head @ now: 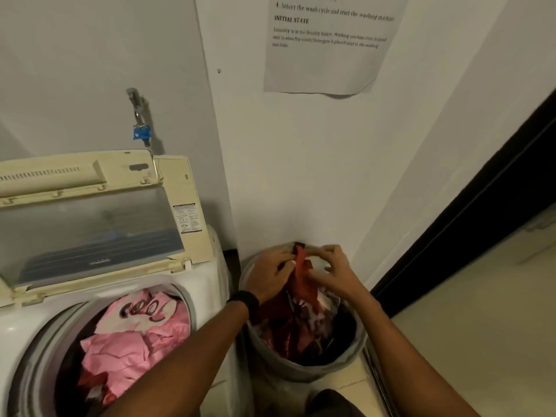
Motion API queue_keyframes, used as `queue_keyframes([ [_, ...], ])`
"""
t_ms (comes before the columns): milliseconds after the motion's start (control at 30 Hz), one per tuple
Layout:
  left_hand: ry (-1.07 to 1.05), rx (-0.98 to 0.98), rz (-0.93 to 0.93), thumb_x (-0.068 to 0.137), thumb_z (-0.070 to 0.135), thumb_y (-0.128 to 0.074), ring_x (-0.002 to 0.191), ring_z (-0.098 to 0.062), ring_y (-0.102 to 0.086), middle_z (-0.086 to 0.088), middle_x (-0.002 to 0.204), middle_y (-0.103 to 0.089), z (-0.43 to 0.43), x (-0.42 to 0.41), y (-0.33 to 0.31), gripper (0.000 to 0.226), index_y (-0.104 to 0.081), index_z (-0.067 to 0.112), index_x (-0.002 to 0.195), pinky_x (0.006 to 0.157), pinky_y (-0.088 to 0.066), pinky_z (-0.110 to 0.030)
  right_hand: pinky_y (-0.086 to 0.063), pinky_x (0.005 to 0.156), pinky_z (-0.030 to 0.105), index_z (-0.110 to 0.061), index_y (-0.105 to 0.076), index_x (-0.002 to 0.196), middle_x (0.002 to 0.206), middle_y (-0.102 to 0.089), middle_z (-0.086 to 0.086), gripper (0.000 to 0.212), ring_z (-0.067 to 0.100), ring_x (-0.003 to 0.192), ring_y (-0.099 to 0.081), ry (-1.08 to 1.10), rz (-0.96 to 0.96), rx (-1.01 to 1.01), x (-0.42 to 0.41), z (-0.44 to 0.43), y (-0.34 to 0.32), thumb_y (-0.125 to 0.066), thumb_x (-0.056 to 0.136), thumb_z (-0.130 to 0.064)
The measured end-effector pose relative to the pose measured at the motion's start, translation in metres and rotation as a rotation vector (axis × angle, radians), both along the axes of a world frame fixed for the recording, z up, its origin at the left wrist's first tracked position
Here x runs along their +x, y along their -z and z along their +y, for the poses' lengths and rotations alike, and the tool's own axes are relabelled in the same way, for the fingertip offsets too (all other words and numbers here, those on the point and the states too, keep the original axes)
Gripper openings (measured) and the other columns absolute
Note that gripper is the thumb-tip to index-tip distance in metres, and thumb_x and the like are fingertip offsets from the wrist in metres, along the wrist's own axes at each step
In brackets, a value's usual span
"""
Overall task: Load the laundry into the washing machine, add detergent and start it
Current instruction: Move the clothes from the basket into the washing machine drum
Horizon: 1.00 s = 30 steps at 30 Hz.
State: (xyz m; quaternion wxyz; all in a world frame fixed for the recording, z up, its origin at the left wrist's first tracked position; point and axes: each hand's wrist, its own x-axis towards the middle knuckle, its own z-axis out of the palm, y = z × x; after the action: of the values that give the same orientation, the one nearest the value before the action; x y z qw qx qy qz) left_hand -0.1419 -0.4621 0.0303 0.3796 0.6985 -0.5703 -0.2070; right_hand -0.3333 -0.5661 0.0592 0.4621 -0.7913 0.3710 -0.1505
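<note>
A white top-loading washing machine [207,284] stands at the left with its lid [90,218] raised. A pink printed garment [132,338] lies in its drum. To the right, in the wall corner, sits a round grey laundry basket [304,373] full of dark red and mixed clothes. My left hand [272,273] and my right hand [334,270] both grip a red garment [302,276] over the basket's far rim, lifting it from the pile. A black band circles my left wrist.
A water tap with a blue tag [140,121] sticks out of the wall above the machine. A printed instruction sheet [325,46] hangs on the wall. A dark door frame [481,212] runs along the right, with pale floor tiles [481,341] beyond.
</note>
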Motion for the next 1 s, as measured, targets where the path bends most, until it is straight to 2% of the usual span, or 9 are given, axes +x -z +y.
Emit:
queue_keyframes([
  [133, 0.122, -0.024, 0.126, 0.092, 0.020, -0.051, 0.104, -0.012, -0.067, 0.010, 0.120, -0.067, -0.002, -0.001, -0.026, 0.030, -0.066, 0.031, 0.116, 0.094, -0.056, -0.037, -0.055, 0.092, 0.023, -0.033, -0.056, 0.134, 0.121, -0.069, -0.009, 0.062, 0.003, 0.108, -0.067, -0.166, 0.062, 0.078, 0.020, -0.003, -0.014, -0.081, 0.078, -0.034],
  [233, 0.023, -0.028, 0.415, 0.090, -0.008, -0.057, 0.092, -0.016, -0.074, 0.004, 0.126, -0.066, -0.006, 0.006, -0.033, 0.041, -0.063, 0.019, 0.120, 0.088, -0.062, -0.036, -0.059, 0.073, 0.023, -0.021, -0.072, 0.116, 0.099, -0.075, -0.003, 0.032, 0.011, 0.082, -0.073, -0.217, 0.289, -0.023, 0.026, -0.004, -0.013, -0.074, 0.087, -0.032],
  [367, 0.048, 0.272, 0.370, 0.089, 0.009, -0.069, 0.108, -0.020, -0.070, -0.001, 0.125, -0.067, 0.002, 0.014, 0.001, 0.038, -0.064, 0.020, 0.126, 0.101, -0.055, -0.043, -0.060, 0.068, 0.027, -0.016, -0.074, 0.109, 0.101, -0.075, 0.003, 0.018, 0.019, 0.083, -0.073, -0.153, 0.303, -0.001, 0.019, -0.010, -0.002, -0.068, 0.093, -0.010],
  [433, 0.157, 0.515, 0.258, 0.090, 0.026, -0.072, 0.123, -0.023, -0.061, -0.002, 0.132, -0.065, 0.018, 0.006, 0.034, 0.044, -0.062, 0.022, 0.132, 0.111, -0.047, -0.040, -0.055, 0.076, 0.021, -0.020, -0.071, 0.116, 0.110, -0.073, 0.002, 0.026, 0.016, 0.092, -0.070, -0.225, 0.409, 0.001, 0.013, -0.006, 0.009, -0.073, 0.090, -0.020],
  [533, 0.246, 0.710, 0.146, 0.081, 0.046, -0.070, 0.143, -0.029, -0.044, -0.005, 0.152, -0.050, 0.040, -0.012, 0.084, 0.072, -0.049, 0.028, 0.148, 0.117, -0.039, -0.043, -0.046, 0.108, 0.034, -0.027, -0.063, 0.135, 0.135, -0.063, -0.001, 0.065, 0.016, 0.121, -0.058, -0.360, 0.606, 0.001, 0.000, 0.017, 0.052, -0.075, 0.078, -0.056],
  [600, 0.292, 0.794, 0.100, 0.080, 0.042, -0.070, 0.150, -0.031, -0.033, -0.007, 0.162, -0.036, 0.048, -0.024, 0.108, 0.090, -0.032, 0.022, 0.159, 0.122, -0.032, -0.041, -0.038, 0.116, 0.034, -0.028, -0.050, 0.148, 0.149, -0.052, -0.001, 0.076, 0.016, 0.135, -0.048, -0.418, 0.659, 0.074, -0.014, 0.039, 0.081, -0.075, 0.081, -0.055],
  [767, 0.311, 0.903, -0.069, 0.092, 0.036, -0.068, 0.115, -0.032, -0.063, -0.007, 0.125, -0.067, 0.055, -0.042, 0.135, 0.034, -0.067, 0.023, 0.123, 0.097, -0.052, -0.040, -0.045, 0.107, 0.033, -0.024, -0.044, 0.151, 0.147, -0.054, 0.007, 0.069, 0.026, 0.131, -0.054, -0.429, 0.751, 0.122, -0.023, 0.066, 0.116, -0.074, 0.089, -0.031],
  [900, 0.371, 0.878, -0.033, 0.094, 0.023, -0.065, 0.099, -0.031, -0.066, -0.008, 0.108, -0.072, 0.049, -0.040, 0.135, 0.016, -0.076, 0.016, 0.102, 0.089, -0.055, -0.038, -0.042, 0.114, 0.040, -0.028, -0.025, 0.160, 0.158, -0.041, 0.006, 0.091, 0.028, 0.140, -0.045, -0.424, 0.774, 0.095, -0.018, 0.063, 0.121, -0.076, 0.087, -0.043],
  [1000, 0.329, 0.731, 0.120, 0.096, 0.014, -0.062, 0.101, -0.022, -0.065, -0.007, 0.110, -0.073, 0.037, -0.031, 0.121, 0.015, -0.077, 0.016, 0.097, 0.091, -0.051, -0.032, -0.045, 0.109, 0.042, -0.033, -0.030, 0.156, 0.151, -0.048, 0.002, 0.095, 0.029, 0.135, -0.049, -0.416, 0.796, 0.136, -0.009, 0.067, 0.115, -0.078, 0.078, -0.056],
])
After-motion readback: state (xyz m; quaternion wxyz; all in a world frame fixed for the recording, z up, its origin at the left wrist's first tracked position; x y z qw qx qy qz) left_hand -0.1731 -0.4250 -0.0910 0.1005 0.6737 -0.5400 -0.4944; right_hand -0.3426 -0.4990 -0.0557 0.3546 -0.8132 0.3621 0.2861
